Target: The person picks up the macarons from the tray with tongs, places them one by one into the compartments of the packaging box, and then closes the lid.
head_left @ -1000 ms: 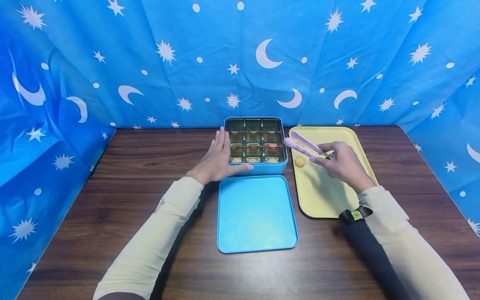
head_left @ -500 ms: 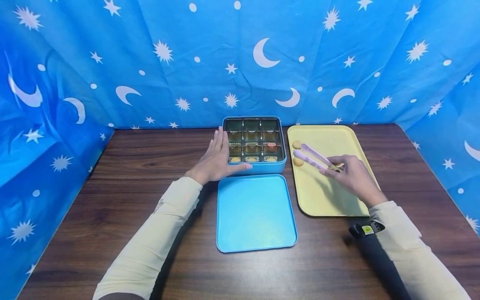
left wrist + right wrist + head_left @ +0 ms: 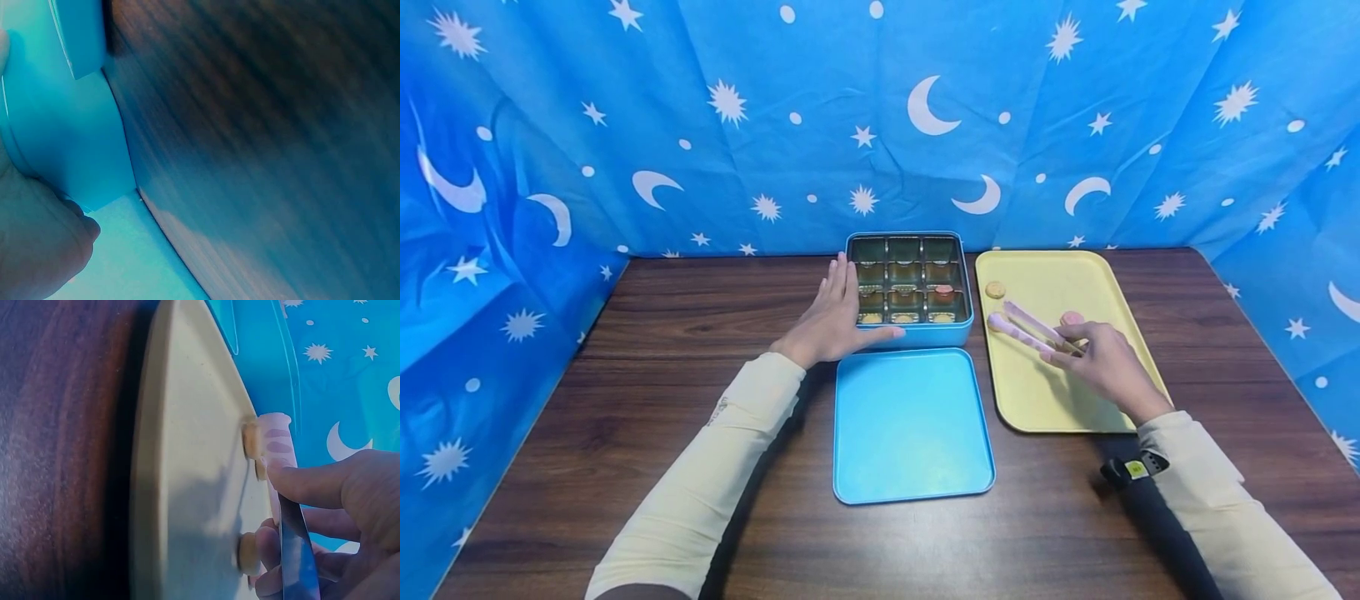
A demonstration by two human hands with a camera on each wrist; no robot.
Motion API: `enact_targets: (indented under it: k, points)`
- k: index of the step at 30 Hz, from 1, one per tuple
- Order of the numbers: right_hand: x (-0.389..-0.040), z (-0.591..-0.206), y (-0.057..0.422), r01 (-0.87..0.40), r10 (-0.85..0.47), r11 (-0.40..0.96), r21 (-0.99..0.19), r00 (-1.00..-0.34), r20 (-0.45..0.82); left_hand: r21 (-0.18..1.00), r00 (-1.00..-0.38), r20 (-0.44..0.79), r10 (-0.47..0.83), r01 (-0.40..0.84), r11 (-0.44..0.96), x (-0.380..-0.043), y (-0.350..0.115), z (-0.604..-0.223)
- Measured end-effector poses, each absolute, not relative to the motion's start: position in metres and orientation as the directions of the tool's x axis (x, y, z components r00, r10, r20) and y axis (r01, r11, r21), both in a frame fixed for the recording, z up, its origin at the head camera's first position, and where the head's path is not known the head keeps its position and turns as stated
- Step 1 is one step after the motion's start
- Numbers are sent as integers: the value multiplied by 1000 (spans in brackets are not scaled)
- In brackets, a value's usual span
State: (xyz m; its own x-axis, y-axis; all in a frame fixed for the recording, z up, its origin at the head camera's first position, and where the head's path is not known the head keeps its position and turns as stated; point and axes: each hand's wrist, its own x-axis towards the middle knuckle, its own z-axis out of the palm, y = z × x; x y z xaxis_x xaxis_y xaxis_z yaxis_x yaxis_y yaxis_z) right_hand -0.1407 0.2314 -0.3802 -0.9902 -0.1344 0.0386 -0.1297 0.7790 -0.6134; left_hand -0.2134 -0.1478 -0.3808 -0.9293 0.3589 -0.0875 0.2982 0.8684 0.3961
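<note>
My right hand [image 3: 1105, 354] holds a pair of tongs [image 3: 1026, 333] with pinkish-purple tips and a metal handle. The tong tips stand apart, over a round cookie that they partly hide on the yellow tray [image 3: 1067, 408]. Another tan cookie [image 3: 995, 289] lies just behind, and a pink cookie [image 3: 1072, 318] beside the hand. In the right wrist view a cookie [image 3: 249, 553] sits close to the fingers. My left hand [image 3: 829, 315] rests straight-fingered along the left side of a blue tin [image 3: 936, 336], thumb across its front. A pink cookie [image 3: 943, 292] and several yellowish cookies lie in the tin's compartments.
The blue lid [image 3: 913, 429] lies flat in front of the tin. Tin and tray stand side by side near the back edge of the wooden table [image 3: 700, 308]. A blue curtain [image 3: 820, 108] with stars and moons hangs behind and at both sides.
The tongs have moved from beside the tin's right edge rightward and nearer, over the tray's front-left cookie. The pink cookie on the tray has come into view. My left hand stays in place.
</note>
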Motion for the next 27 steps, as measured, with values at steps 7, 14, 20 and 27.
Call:
enact_targets:
  k: [7, 14, 20, 27]
  points:
    - [-142, -384, 230, -121, -131, 787, -605, -991, 27, 403, -926, -98, 364, 298, 865, -213, -147, -380]
    - [-143, -387, 230, -147, -138, 787, -599, -989, 61, 410, -928, -106, 358, 288, 866, -213, -148, -380]
    - [-143, -389, 231, -154, -139, 784, -601, -988, 72, 410, -928, -103, 359, 289, 865, -213, -148, -381]
    - [-143, -385, 232, -123, -124, 786, -605, -991, 40, 405, -927, -98, 362, 294, 865, -213, -148, -380]
